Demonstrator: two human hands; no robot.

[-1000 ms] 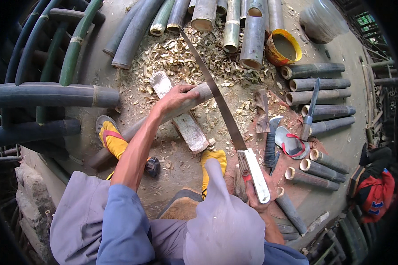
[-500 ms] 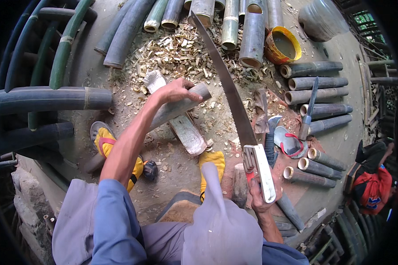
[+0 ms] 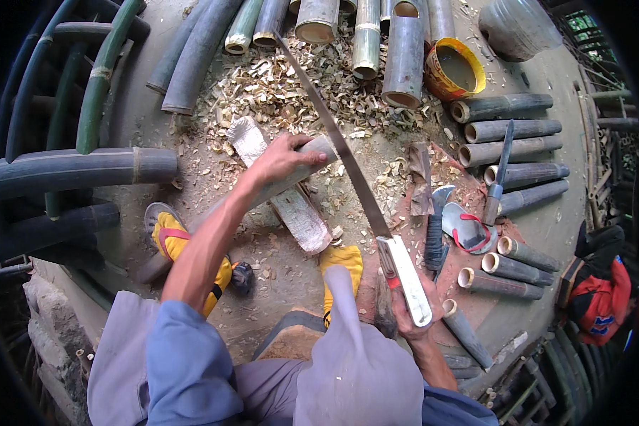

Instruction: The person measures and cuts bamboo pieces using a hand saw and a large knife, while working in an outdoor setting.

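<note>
- Saw (image 3: 355, 179): the longest item in play and the main change. Half a second ago its blade stood off to the right with a clear gap; now it has swung left and lies across the upper right end of the bamboo tube. Reading: blade and tube are lined up at that end, judged a sawing position. Overhead view flattens depth, so I cannot tell whether the teeth touch.
- Bamboo tube (image 3: 291, 177): slants up from beside the left foot, under the left forearm, and crosses above the wooden block. Near end little changed in place, but its opening, plain to see in the last frame, is now mostly masked by the blade.
- Wooden block (image 3: 302, 220): pale, lying on the ground under the tube; no evident shift.
- Left hand (image 3: 280, 160): clamped over the tube just short of the blade, much as before.
- Right hand (image 3: 405, 319): wrapped round the saw's white handle (image 3: 396, 266), which has come leftward with the blade.
- Wood chips (image 3: 284, 85): heaped beyond the tube; no clear difference.
</note>
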